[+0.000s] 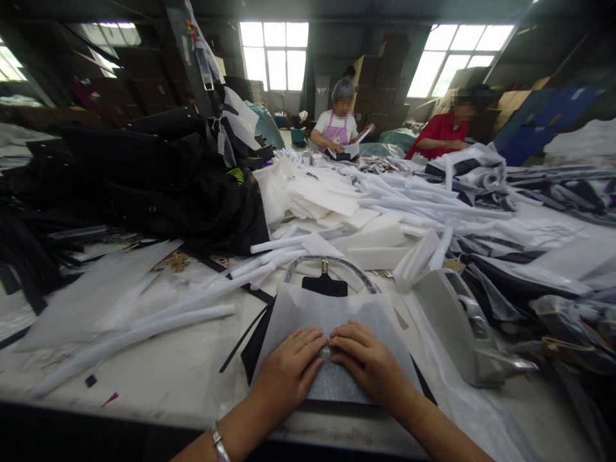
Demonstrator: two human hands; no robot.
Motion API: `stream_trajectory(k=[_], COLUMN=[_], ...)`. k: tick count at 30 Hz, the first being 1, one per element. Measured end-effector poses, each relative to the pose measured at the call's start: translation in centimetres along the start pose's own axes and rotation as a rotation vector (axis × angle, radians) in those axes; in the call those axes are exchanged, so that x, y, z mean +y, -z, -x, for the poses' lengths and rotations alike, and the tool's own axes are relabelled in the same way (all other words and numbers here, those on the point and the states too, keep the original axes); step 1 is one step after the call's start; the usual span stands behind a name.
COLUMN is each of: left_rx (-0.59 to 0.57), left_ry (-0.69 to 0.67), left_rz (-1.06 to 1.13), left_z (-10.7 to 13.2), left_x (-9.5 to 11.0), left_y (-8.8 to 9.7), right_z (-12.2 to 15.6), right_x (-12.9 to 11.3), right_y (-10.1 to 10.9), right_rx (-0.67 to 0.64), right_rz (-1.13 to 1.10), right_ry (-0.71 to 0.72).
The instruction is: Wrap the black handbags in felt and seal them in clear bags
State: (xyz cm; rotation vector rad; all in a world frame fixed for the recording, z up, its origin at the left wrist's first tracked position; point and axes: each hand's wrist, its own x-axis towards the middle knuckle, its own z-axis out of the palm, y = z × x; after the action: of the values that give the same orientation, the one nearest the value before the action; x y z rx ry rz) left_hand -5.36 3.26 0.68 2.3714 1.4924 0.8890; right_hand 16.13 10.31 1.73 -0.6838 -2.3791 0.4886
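A black handbag [250, 351] lies on the table in front of me, its wrapped handle [359, 273] pointing away and a black flap with a gold-coloured buckle [325, 265] showing at the top. A thin white sheet [301, 311] covers most of its front. My left hand [291, 362] rests on the sheet with its fingers laid out flat. Mirroring it, my right hand [368, 359] lies on the other half, fingers also stretched out. The fingertips nearly meet over a small shiny patch, perhaps clear tape. Neither hand is wrapped around anything.
Right of the bag stands a grey tape dispenser [447, 327]. White foam tubes [168, 321] and white sheets [327, 192] are heaped beyond. Black bags [144, 173] pile up at left. Two people [339, 125] work across the table, one in a red top [440, 131].
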Motion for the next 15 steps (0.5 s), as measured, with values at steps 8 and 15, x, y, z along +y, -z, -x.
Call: stream_trajectory(k=[8,15], left_rx=[-0.022,-0.033], left_ry=[-0.019,-0.017], left_rz=[-0.125,-0.125], left_z=[0.5,0.1], left_x=[-0.1,-0.3], left_y=[-0.1,0.2], right_z=[-0.5,-0.4], right_x=[-0.8,-0.3], right_y=[0.7,1.1], right_rx=[-0.114,-0.176], right_rz=[0.185,0.163], right_ry=[0.094,0.157])
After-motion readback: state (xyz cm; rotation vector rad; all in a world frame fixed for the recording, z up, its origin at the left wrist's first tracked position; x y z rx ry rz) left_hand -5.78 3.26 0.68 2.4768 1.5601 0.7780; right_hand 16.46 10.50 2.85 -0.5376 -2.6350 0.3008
